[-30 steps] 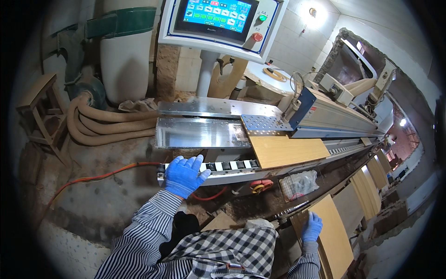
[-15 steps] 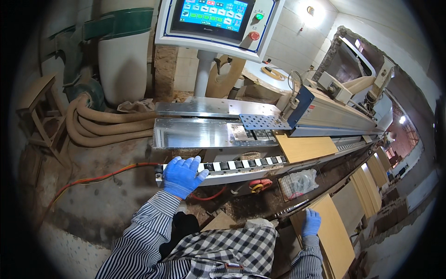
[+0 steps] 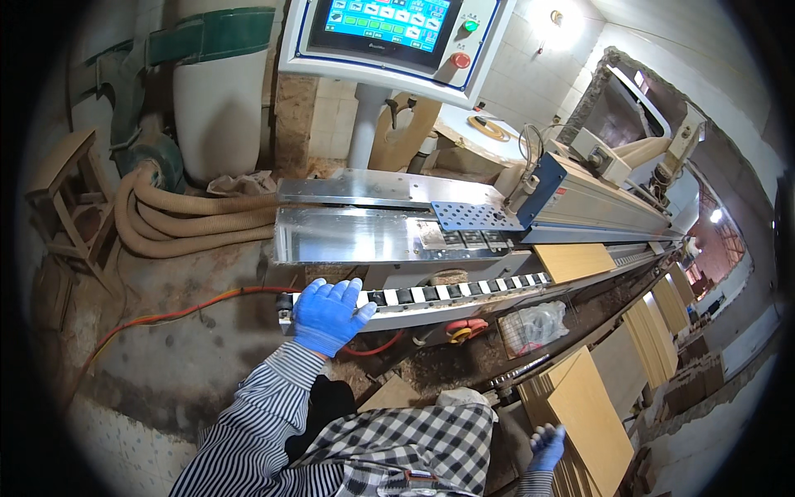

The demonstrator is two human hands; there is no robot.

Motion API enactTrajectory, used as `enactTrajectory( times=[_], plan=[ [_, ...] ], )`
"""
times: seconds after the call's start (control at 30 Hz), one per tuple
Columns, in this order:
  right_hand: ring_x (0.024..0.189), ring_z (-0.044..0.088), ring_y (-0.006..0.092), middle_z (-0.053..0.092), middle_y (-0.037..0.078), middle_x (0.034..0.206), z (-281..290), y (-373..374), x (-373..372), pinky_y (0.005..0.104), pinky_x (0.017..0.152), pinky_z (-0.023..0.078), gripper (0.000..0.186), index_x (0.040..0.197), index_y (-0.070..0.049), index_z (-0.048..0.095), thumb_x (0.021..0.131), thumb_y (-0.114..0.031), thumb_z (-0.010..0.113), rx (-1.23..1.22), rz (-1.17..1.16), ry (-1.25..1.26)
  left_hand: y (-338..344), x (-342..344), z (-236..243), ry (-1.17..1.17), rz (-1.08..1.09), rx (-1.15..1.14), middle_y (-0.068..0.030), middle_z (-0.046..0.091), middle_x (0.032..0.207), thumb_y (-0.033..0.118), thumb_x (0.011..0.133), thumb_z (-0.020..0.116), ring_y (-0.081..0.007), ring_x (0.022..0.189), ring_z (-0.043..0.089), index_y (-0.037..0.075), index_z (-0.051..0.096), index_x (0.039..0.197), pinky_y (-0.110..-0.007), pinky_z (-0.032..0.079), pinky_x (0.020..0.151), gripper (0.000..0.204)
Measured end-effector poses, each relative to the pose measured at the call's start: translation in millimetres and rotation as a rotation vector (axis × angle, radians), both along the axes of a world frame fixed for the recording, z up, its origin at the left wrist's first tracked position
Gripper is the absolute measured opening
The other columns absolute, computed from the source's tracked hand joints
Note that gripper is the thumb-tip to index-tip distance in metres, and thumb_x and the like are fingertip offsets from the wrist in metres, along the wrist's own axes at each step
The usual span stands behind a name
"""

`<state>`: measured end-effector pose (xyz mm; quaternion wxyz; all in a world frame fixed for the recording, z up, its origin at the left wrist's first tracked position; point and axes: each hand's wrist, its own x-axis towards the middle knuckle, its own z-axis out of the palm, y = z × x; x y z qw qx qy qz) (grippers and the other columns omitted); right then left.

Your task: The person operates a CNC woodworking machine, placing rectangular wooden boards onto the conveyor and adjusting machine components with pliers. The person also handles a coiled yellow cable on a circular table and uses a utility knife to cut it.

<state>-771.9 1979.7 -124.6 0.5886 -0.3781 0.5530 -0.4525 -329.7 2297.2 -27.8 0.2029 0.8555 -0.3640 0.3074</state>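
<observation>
My left hand (image 3: 329, 316), in a blue glove, lies on the near end of a rail of black and white rollers (image 3: 439, 294). Its fingers are spread and it grips nothing. Low on the right, my blue-gloved right hand (image 3: 546, 448) is beside a stack of yellowish boards (image 3: 592, 422), its fingers loosely bent and apart with nothing seen in them. The top board sits askew over those below. Farther along the machine, another yellowish board (image 3: 575, 263) lies partly under the long beam (image 3: 596, 203), out of reach of both hands.
A control panel with a lit screen (image 3: 381, 26) stands above the metal machine bed (image 3: 356, 236). Ribbed hoses (image 3: 199, 225) and a wooden stool (image 3: 74, 207) are at left. A red cable (image 3: 190, 308) crosses the floor. More boards (image 3: 650, 331) lean at right.
The board on the machine has travelled away to the right, baring more rollers. My right hand has come off the top board and moved down and left. My left hand stays on the rail.
</observation>
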Motion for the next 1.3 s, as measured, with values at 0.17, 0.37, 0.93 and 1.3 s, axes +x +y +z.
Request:
enactTrajectory(
  times=[0.17, 0.37, 0.93, 1.3],
  plan=[
    [0.056, 0.059, 0.0136, 0.066, 0.003, 0.077, -5.6, -40.8, -44.2, 0.0257, 0.047, 0.052, 0.046, 0.086, -0.013, 0.059, 0.077, -0.057, 0.068, 0.195, -0.166, -0.394, -1.2, 0.4, 0.8, -0.015, -0.012, -0.027, -0.007, 0.067, 0.092, 0.045, 0.083, 0.057, -0.0197, 0.08, 0.064, 0.006, 0.065, 0.106, -0.04, 0.046, 0.087, 0.046],
    [0.05, 0.058, 0.0148, 0.066, 0.005, 0.069, -32.6, -42.4, -61.0, 0.0269, 0.044, 0.052, 0.033, 0.081, -0.016, 0.06, 0.084, -0.049, 0.063, 0.027, -0.089, -0.382, -1.9, 2.5, -1.6, 0.007, -0.009, 0.0, -0.008, 0.067, 0.092, 0.047, 0.082, 0.058, -0.0196, 0.078, 0.065, 0.006, 0.063, 0.107, -0.039, 0.047, 0.086, 0.048],
    [0.058, 0.056, 0.0145, 0.06, 0.001, 0.073, -25.1, -11.2, -67.1, 0.0242, 0.051, 0.052, 0.043, 0.083, -0.012, 0.06, 0.069, -0.049, 0.078, 0.126, -0.302, -0.468, -0.7, 2.4, -0.4, -0.039, -0.002, -0.02, -0.0077, 0.067, 0.091, 0.047, 0.081, 0.059, -0.0201, 0.078, 0.064, 0.006, 0.064, 0.105, -0.039, 0.048, 0.086, 0.048],
    [0.06, 0.054, 0.0143, 0.062, 0.0, 0.078, -40.3, -26.8, -76.6, 0.0234, 0.051, 0.05, 0.042, 0.088, -0.011, 0.062, 0.07, -0.046, 0.078, 0.077, -0.348, -0.464, -0.5, 3.7, -2.8, -0.065, -0.003, -0.002, -0.0068, 0.064, 0.089, 0.048, 0.084, 0.056, -0.0176, 0.074, 0.062, 0.005, 0.061, 0.107, -0.039, 0.045, 0.087, 0.049]
  ],
)
